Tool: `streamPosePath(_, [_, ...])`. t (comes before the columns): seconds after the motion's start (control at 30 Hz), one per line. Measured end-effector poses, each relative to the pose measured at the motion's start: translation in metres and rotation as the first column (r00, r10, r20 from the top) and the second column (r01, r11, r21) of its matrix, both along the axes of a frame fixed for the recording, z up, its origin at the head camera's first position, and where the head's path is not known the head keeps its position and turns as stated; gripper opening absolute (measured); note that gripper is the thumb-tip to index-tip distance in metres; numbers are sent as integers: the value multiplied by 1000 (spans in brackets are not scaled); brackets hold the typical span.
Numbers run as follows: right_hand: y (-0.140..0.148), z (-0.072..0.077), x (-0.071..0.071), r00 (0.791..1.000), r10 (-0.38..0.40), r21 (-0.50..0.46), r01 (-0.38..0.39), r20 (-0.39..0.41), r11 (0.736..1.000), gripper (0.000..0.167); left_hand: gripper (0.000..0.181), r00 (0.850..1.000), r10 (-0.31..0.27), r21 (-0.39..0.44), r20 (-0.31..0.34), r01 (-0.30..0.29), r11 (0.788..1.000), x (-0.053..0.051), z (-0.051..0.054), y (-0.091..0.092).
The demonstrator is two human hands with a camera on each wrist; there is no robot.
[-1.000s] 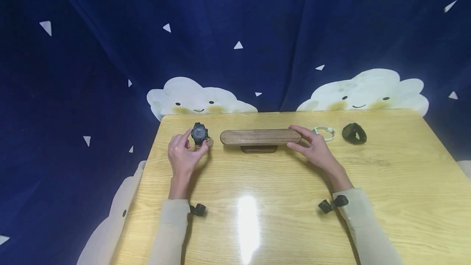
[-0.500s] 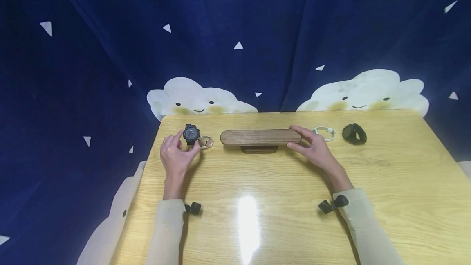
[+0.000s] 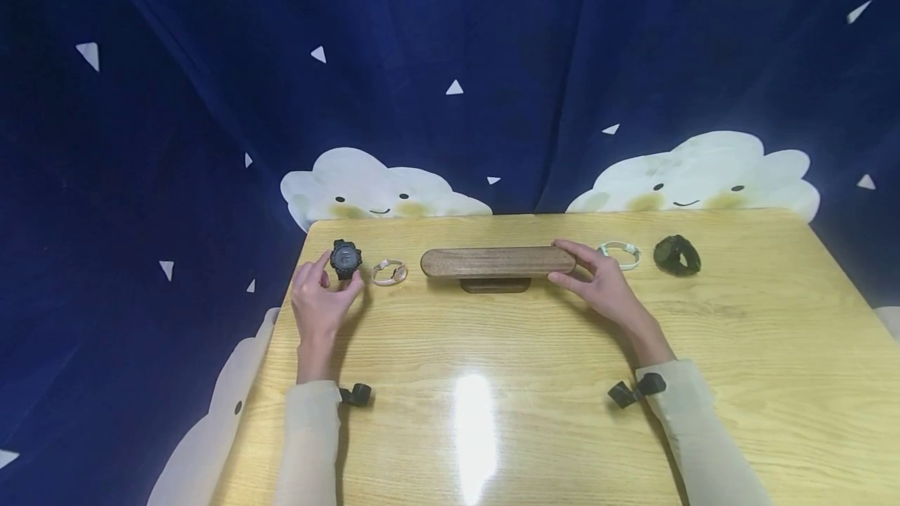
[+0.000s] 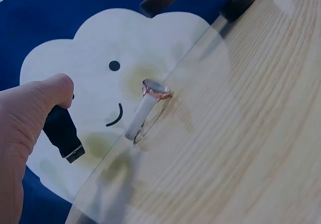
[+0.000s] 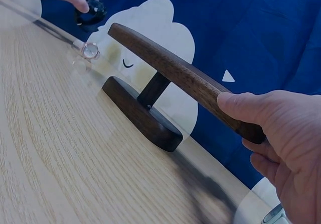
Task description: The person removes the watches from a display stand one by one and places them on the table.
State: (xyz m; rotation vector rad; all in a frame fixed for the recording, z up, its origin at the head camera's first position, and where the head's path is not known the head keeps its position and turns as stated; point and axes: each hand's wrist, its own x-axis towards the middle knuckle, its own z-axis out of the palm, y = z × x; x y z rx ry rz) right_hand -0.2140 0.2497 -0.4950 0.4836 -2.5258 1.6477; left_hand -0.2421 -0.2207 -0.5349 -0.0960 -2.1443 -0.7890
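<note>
Near the table's back left corner my left hand (image 3: 320,304) pinches a black digital watch (image 3: 346,259) between thumb and fingers, its dial turned toward the head camera. In the left wrist view the end of its black strap (image 4: 62,133) hangs below my thumb. A white-strapped watch (image 3: 390,272) with a rose-gold case rests on the table just right of that hand. My right hand (image 3: 603,287) grips the right end of a dark wooden watch stand (image 3: 498,261). In the right wrist view the stand's bar (image 5: 170,73) sits on a short post above an oblong base (image 5: 143,116).
Beyond my right hand lie a pale-banded watch (image 3: 622,254) and a black watch (image 3: 677,255). The wooden table (image 3: 548,381) ends at a dark blue curtain (image 3: 450,37) printed with clouds and triangles.
My left hand has moved left with the black watch, away from the stand, and the white-strapped watch behind it now shows fully. My right hand and the stand have stayed put.
</note>
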Motion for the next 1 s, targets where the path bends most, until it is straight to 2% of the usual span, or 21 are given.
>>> streamPosePath(0.2, [-1, 0, 0, 1000, -6, -10, 6, 4, 1000, 57, 53, 999, -31, 5, 11, 31, 1000, 0, -3, -11])
streamPosePath(0.5, [0, -1, -1, 1000, -2, -6, 2, 0, 1000, 57, 51, 999, -34, 5, 1, 34, 999, -1, -11, -22])
streamPosePath(0.7, [1, -1, 0, 1000, 0, 0, 0, 5, 1000, 57, 54, 997, -28, 6, 65, 28, 1000, 0, -14, -22])
streamPosePath(0.83, [0, -1, 0, 1000, -3, 0, 3, 8, 1000, 57, 55, 991, -23, 4, 131, 22, 1000, 2, -13, -21])
streamPosePath(1.0, [0, 0, 0, 1000, -2, 3, 2, 1, 1000, 57, 56, 985, -19, -8, 173, 20, 1000, 2, -14, -20])
